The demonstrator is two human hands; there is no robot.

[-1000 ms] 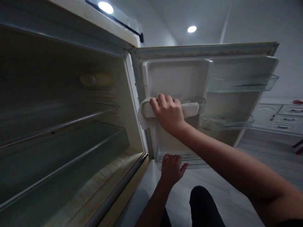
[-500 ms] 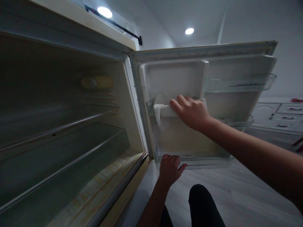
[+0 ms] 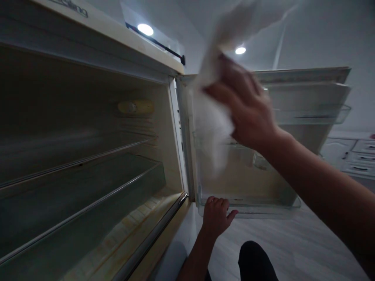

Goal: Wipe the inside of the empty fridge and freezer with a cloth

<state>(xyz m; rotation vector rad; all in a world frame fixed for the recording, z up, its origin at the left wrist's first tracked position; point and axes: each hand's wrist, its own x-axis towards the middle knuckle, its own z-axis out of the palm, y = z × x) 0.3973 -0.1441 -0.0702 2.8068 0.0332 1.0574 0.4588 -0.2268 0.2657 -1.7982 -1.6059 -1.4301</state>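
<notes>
A white cloth or paper wipe (image 3: pixel 213 128), smeared by motion, hangs and flares from my right hand (image 3: pixel 249 105), whose fingers are closed on it. It is in front of the open refrigerator door (image 3: pixel 304 148) and hides part of the door's inner side. Below, my left hand (image 3: pixel 216 216) has its fingers curled over the rim of the clear bottom door shelf (image 3: pixel 263 214), thumb sticking out to the right. Behind my right wrist a clear door shelf piece (image 3: pixel 259 160) partly shows.
On the left the refrigerator compartment (image 3: pixel 172 144) stands open, with a glass shelf (image 3: pixel 88 158), a clear drawer (image 3: pixel 88 214) and a yellowed lamp cover (image 3: pixel 136 107). An upper door shelf (image 3: pixel 316 116) is at right. White drawers (image 3: pixel 363 158) stand behind; my knee (image 3: pixel 254 259) is below.
My right hand has lifted the white wipe up off the middle door shelf, and the wipe now swings loose. My left hand stays on the bottom shelf. The view has tilted slightly upward.
</notes>
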